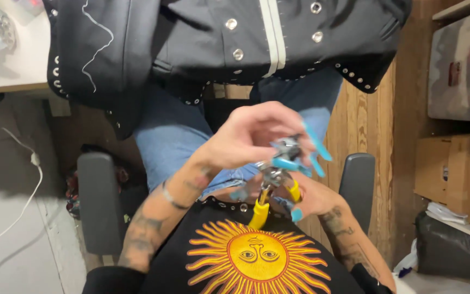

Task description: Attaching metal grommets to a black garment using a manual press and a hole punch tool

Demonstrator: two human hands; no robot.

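Right hand [314, 198]: wrapped round yellow-handled pliers [270, 188], steadying them upright | Left hand [257, 133]: fingertips pinching at pliers' head | Black studded jacket [191, 49]: draped over lap, within reach

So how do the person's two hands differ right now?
The left hand is raised on top, its fingers pinching the metal head of the pliers. The right hand sits lower and grips the yellow handles. Both have long blue nails.

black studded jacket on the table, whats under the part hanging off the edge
Below the black studded jacket are blue-jeaned legs and wood floor. The table beneath its upper part is mostly covered.
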